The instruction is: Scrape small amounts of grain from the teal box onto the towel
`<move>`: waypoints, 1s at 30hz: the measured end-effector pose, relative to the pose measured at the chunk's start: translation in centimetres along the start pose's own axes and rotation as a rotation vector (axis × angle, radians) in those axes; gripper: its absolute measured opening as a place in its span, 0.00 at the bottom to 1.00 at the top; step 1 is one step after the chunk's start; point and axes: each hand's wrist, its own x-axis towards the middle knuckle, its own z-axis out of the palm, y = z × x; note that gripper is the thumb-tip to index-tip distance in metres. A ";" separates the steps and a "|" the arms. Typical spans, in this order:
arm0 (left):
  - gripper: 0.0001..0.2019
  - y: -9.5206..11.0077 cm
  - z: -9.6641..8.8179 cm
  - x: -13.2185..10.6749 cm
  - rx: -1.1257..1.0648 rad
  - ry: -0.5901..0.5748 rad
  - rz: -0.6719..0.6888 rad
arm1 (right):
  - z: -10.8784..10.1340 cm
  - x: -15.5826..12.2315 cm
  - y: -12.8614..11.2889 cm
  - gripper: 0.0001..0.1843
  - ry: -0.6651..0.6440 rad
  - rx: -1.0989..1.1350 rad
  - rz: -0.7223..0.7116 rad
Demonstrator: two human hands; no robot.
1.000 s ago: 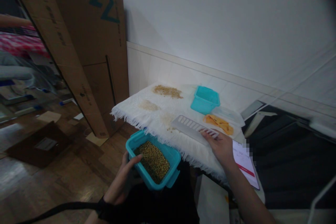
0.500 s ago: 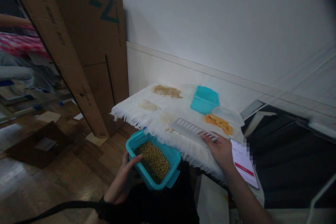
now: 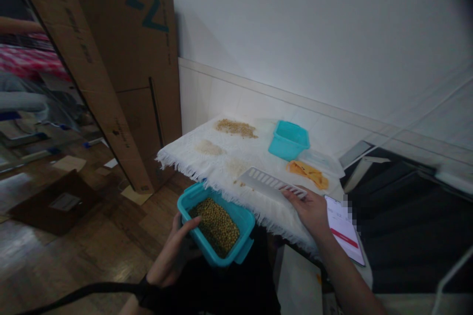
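My left hand (image 3: 177, 246) grips a teal plastic container (image 3: 247, 238) below the table's front edge, thumb over its rim. Yellowish beans, like soybeans (image 3: 218, 224), lie inside it. My right hand (image 3: 308, 209) is closed on the end of a flat grey scraper (image 3: 264, 181) with a row of slots. The scraper rests low over the white cloth (image 3: 188, 150), and a few loose beans (image 3: 242, 184) lie by its near edge. Farther back on the cloth is a spread of beans (image 3: 236, 128). Two pale patches of fine grain (image 3: 209, 147) lie nearer.
A second teal container (image 3: 288, 141) stands at the back, beside a clear lid (image 3: 325, 162) and a folded orange cloth (image 3: 308, 173). On the right lies a phone (image 3: 345, 231). A tall cardboard box (image 3: 144, 69) stands left of the table; a person's arm (image 3: 18, 25) shows beyond it.
The scraper has barely shifted, and the loose beans beside it sit slightly differently along its edge. Both hands keep their holds, and the held container stays in place.
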 end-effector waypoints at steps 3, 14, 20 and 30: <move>0.33 0.0 -0.1 0.0 -0.013 -0.011 -0.029 | 0.0 -0.1 -0.2 0.27 -0.003 0.007 -0.007; 0.30 -0.7 -0.7 0.3 -0.030 -0.067 -0.058 | 0.0 -0.1 -0.7 0.20 -0.032 0.014 0.002; 0.30 -0.5 -0.5 0.3 -0.015 -0.049 -0.078 | 0.1 0.0 -1.8 0.18 -0.070 0.003 0.020; 0.32 0.1 0.2 -0.5 -0.030 -0.054 -0.089 | 0.3 -0.1 -1.7 0.20 -0.094 -0.008 0.019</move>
